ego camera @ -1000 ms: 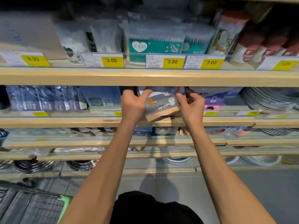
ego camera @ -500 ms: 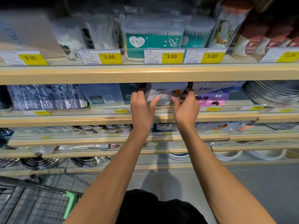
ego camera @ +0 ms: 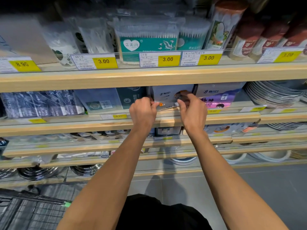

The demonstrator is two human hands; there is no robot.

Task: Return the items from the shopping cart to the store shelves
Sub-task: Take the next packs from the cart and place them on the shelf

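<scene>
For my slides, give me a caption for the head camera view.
Both hands seat a grey packet on the second shelf, beside the purple box.

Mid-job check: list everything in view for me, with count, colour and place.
Grey pack: one, second shelf, centre, gripped at both ends.
White box: one, directly behind it.
Purple-and-white box: one, to its right.
Teal swab boxes: two, top shelf, centre.
Yellow price tags: five on the top rail.
Metal plates: one silver stack, second shelf, right.
Dark wrapped packs: count unclear, second shelf, left.
Shopping cart: one, dark wire, bottom left.
Left hand: grip on the pack's left end.
Right hand: grip on its right end.
</scene>
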